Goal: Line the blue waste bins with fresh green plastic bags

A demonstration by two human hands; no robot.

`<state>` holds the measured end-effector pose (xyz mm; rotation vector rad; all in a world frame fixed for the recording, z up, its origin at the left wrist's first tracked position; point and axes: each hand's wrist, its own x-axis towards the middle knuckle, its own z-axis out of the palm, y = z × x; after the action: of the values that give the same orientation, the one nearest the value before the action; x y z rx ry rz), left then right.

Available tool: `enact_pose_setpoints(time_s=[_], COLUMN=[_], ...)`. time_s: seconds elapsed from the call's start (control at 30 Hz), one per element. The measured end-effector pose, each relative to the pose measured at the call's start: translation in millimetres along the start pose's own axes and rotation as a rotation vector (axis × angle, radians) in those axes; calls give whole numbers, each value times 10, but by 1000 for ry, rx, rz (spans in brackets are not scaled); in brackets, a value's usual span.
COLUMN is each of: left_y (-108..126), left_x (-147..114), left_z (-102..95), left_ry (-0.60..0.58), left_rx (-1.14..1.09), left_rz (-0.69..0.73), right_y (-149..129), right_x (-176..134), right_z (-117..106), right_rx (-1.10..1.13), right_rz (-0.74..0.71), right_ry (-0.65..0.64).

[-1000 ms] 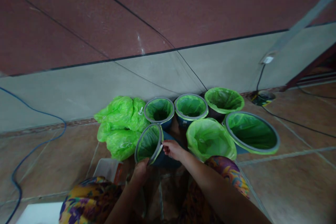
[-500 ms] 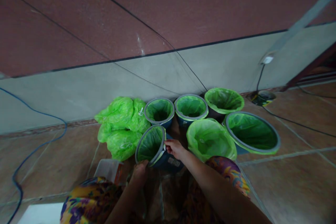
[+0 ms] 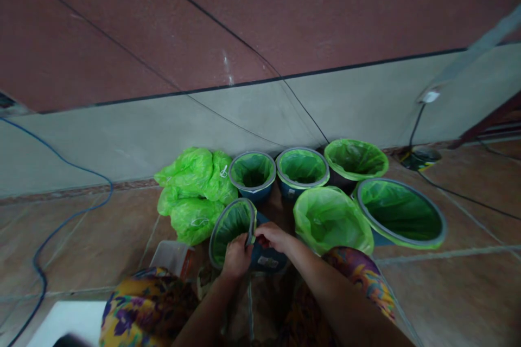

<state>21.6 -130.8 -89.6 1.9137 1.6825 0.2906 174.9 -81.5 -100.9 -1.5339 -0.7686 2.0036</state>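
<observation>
A blue trash bin [image 3: 265,261] with a grey rim leans on its side between my knees, its mouth turned left. A green bag [image 3: 231,223] lines it and folds out over the rim. My left hand [image 3: 237,256] is closed over the right part of the rim, fingers at the inside edge. Right beside it, my right hand [image 3: 273,237] pinches the bag's edge on the outside of the same rim. Both hands almost touch; their fingertips are partly hidden.
Green filled bags [image 3: 191,190] are heaped left of several lined bins, including a large oval one [image 3: 401,214]. A clear plastic box [image 3: 169,256] sits by my left knee. A blue cable [image 3: 61,227] crosses the floor at left. A black pot [image 3: 421,158] stands by the wall.
My left hand has moved from the near side of the rim up and right, next to my right hand. My right hand has stayed at the rim's right side, slightly lower.
</observation>
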Motion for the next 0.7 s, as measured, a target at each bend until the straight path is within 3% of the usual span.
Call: enact_pose_setpoints(time_s=[0.4, 0.7], left_y=[-7, 23], left_x=[-79, -98], left_z=[115, 66], left_ry=[15, -6], left_rx=[-95, -127], left_rz=[-86, -74], right_y=[-35, -95], right_x=[12, -55], right_z=[-45, -35], right_rx=[113, 84], right_rz=[-103, -21], right_ry=[87, 144])
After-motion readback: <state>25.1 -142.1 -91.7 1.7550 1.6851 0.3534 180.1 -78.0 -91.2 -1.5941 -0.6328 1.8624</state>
